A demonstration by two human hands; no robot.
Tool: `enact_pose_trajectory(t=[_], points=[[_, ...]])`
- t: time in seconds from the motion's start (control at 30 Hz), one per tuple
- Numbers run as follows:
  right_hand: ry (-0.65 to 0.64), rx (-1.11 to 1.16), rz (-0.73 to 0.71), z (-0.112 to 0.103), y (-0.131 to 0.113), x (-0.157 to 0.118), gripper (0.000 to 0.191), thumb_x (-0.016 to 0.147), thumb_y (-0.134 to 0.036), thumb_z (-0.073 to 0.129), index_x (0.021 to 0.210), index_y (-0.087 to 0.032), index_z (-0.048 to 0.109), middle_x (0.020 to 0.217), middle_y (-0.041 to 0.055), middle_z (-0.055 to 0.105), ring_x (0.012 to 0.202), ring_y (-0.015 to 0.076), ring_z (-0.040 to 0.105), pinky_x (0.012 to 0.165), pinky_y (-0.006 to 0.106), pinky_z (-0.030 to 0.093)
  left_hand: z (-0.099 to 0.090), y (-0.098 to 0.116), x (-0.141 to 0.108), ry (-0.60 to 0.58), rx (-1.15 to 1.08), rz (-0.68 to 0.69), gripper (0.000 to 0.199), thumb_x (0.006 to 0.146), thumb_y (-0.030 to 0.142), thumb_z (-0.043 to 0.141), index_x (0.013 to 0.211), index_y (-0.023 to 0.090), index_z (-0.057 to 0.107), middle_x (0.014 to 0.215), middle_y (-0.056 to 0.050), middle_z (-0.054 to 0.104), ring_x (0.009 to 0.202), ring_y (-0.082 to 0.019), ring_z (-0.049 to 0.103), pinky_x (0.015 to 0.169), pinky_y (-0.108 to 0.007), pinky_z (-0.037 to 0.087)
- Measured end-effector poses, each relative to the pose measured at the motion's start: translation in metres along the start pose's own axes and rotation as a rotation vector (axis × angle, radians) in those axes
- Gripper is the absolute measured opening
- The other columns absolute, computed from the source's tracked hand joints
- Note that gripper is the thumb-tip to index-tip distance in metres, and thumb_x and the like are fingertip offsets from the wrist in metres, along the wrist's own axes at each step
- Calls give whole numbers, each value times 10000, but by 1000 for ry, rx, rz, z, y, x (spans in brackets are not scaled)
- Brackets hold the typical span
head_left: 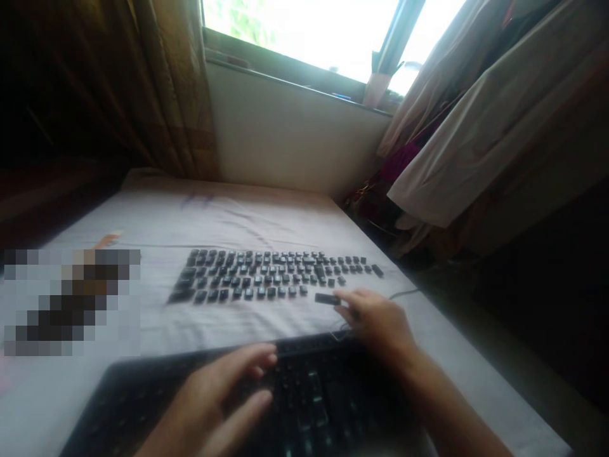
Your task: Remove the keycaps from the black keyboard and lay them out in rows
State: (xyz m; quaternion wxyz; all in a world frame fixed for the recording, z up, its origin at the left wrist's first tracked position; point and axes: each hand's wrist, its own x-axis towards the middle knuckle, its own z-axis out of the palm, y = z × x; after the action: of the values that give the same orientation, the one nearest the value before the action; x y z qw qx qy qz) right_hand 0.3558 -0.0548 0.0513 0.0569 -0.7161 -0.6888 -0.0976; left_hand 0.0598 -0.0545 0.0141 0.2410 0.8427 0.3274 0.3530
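A black keyboard (304, 387) lies across the near part of the white cloth, and much of its right side shows no keycaps. Above it my left hand (214, 400) hovers with thumb and fingers apart, holding nothing. Beyond the keyboard's far edge, my right hand (375, 317) pinches the end of a long black keycap (327, 298), low over the cloth; whether the keycap touches the cloth is unclear. Several loose black keycaps (259, 279) are laid out in rows just past that hand. Motion blur softens both hands.
The white cloth (266, 216) covers a flat surface with a right edge dropping into shadow. A thin cable (404, 293) runs off to the right. A pixelated patch (76, 301) hides something at left. Curtains (166, 89), a window (304, 32) and hanging clothes (457, 139) stand around.
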Motion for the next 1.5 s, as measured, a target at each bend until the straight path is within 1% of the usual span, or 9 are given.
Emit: enact_pose_trajectory(t=[0.07,0.17,0.63,0.87,1.03,1.13,1.27,1.37,1.5], points=[[-119,-67,11,3,6,16,266,901,-283,623,1146,-328,715,941,32,750,816,197,687,632,263,468,1,-2,-1,-5,3,12,455,878,291,640,1303,378,503,1096,64,761,877,-110,752,798,-146,577],[-185,-105,20,7,3,30,281,927,-318,590,1188,-340,693,984,43,750,889,211,689,667,268,473,2,-3,-2,-6,11,22,454,880,284,635,1306,373,503,1089,58,764,876,-119,755,798,-152,579],[-217,-57,7,22,1,40,349,922,-309,548,1255,-305,651,1073,68,755,934,243,700,731,326,498,2,-1,2,-5,3,58,415,865,251,625,1261,345,540,1045,55,779,828,-115,763,763,-123,576],[-151,14,78,10,9,35,346,923,-271,570,1260,-269,648,1060,70,759,924,226,702,768,319,515,-1,-1,3,-13,29,74,375,881,274,625,1242,347,556,1039,63,780,828,-110,764,755,-109,572],[-10,397,132,-5,37,19,279,879,-299,594,1092,-176,727,844,56,757,725,186,697,664,274,529,-1,-5,1,-26,105,114,328,877,303,650,1200,337,603,1067,47,773,918,-140,754,837,-153,569],[44,505,99,-7,44,10,299,885,-291,544,1092,-183,731,892,63,762,722,183,694,647,278,532,0,-7,0,-32,137,134,306,877,325,655,1181,329,620,1059,41,773,928,-142,751,855,-157,564],[-79,254,-3,-2,24,11,380,903,-187,507,1237,-253,675,1033,59,748,854,194,690,753,296,519,3,-5,0,-53,151,147,311,881,312,653,1189,331,619,1068,43,769,937,-137,747,872,-156,558],[-175,51,-59,3,6,19,432,931,-180,484,1332,-289,602,1023,69,726,873,205,678,728,288,493,3,-5,0,-66,143,155,310,881,289,646,1188,328,624,1065,43,769,938,-139,746,874,-160,560],[-242,-39,-112,7,-3,25,456,893,-155,515,1319,-291,602,998,78,702,860,205,668,687,271,465,4,-7,0,-81,140,171,301,889,276,631,1188,314,623,1063,32,769,936,-140,746,860,-160,568]])
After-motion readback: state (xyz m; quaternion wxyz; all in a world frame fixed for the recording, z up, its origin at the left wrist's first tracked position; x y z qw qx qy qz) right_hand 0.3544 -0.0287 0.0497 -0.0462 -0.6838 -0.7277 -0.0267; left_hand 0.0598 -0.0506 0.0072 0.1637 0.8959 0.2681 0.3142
